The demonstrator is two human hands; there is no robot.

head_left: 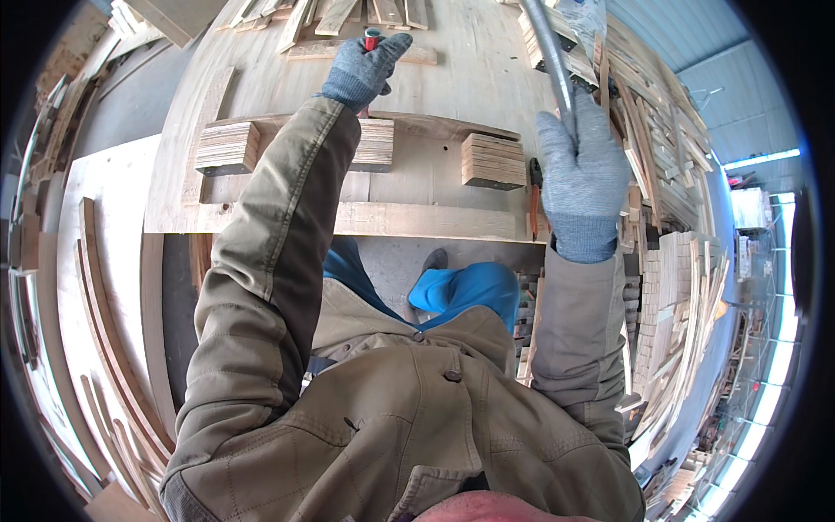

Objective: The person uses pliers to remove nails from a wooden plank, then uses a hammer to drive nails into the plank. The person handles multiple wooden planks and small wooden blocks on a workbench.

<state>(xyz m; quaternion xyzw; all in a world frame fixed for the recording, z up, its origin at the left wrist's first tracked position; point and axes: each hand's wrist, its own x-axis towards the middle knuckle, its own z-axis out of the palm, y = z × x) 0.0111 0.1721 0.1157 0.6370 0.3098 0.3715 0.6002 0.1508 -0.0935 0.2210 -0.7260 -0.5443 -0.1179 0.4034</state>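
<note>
My left hand [361, 65], in a grey knitted glove, is closed round an upright red-handled tool [372, 35] with a round greenish-grey top. Part of its red length shows below the fist, at a long thin board [435, 127]; its lower tip is hard to see. That board runs along three layered wood blocks [494, 161], one of them just under my left hand. My right hand [587, 174], gloved alike, is raised at the right and grips a grey metal rod [550, 56] that slants up out of view; its far end is cut off.
A tool with red handles [534, 204] lies by the right block on the plywood worktable [417, 193]. Short wood pieces [348, 16] lie at its far side. Stacked timber [665, 313] stands on the right, and long strips [109, 322] lie on the left.
</note>
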